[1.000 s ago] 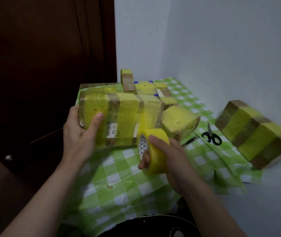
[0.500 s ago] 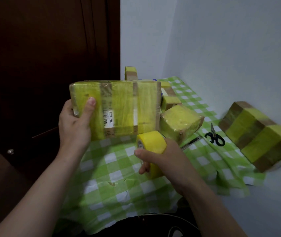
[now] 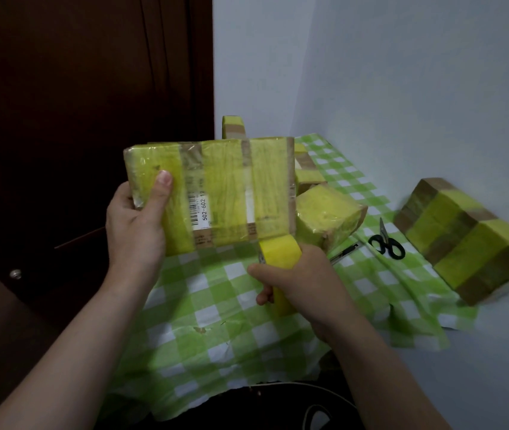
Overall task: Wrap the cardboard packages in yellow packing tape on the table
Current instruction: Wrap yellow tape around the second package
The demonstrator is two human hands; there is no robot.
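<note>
1. The cardboard package (image 3: pixel 216 193) is held upright above the table (image 3: pixel 495 352) with its broad face to the camera. Yellow tape covers most of it, leaving brown bands and a barcode label bare.
2. The left hand (image 3: pixel 135 225) grips the package's left end, thumb pressed on the front face.
3. Just below the package's lower right corner, the right hand (image 3: pixel 303 283) is curled round the roll of yellow packing tape (image 3: pixel 278 256), which meets that corner.
4. Under the package lies a green-checked cloth (image 3: pixel 216 321).
5. Just right of the package sits a smaller taped cube (image 3: pixel 327 215).
6. Farther right of the package lie black-handled scissors (image 3: pixel 386 243).
7. Well to the package's right rests a large banded package (image 3: pixel 464 240), yellow and brown.
8. Behind the package, another taped piece (image 3: pixel 233 128) shows above its top edge.
</note>
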